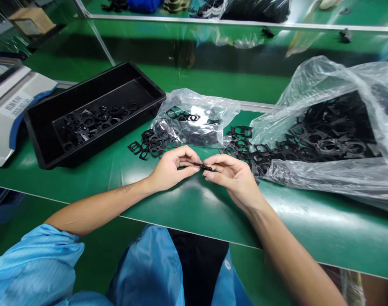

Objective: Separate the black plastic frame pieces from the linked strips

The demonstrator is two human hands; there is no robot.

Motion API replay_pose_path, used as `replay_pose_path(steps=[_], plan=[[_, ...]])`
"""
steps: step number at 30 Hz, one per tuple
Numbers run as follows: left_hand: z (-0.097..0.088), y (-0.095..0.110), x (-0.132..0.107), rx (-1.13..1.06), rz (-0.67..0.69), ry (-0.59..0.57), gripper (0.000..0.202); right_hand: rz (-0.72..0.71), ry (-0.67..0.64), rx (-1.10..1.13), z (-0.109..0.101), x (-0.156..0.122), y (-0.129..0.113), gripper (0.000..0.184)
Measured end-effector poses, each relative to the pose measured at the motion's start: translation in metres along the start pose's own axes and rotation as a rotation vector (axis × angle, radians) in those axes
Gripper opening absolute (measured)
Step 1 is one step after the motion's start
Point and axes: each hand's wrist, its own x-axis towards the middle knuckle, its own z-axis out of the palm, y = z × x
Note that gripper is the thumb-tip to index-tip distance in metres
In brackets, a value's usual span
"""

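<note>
Between my two hands, above the green table, is a small black plastic part (204, 166), seen nearly edge-on. My left hand (173, 168) pinches its left end between thumb and fingers. On its right end, the thumb and fingertips of my right hand (233, 176) close in the same way. Just beyond my left hand lies a loose pile of black ring-shaped parts (157, 142). Past my right hand, more black frame parts (240, 146) spill toward the large bag. Whether the held piece is one part or two joined, I cannot tell.
A black tray (94, 91) holding several black parts stands at the left, beside a white and blue machine (18, 102). A small clear bag (209, 106) of parts lies behind my hands. At the right, a large clear bag (321, 80) gapes open, full of black parts.
</note>
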Motion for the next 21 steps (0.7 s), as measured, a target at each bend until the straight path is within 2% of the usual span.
replay_pose_path(steps=[9,21], plan=[[0.0016,-0.0008,-0.0020,-0.007,-0.027,-0.036,0.026,0.019,0.035,-0.026,0.0014,0.0004,-0.0048,0.032],[0.0027,0.0015,-0.0018,0.011,-0.053,-0.029,0.030,0.001,0.054,-0.002,0.0027,0.0025,-0.0048,0.029]])
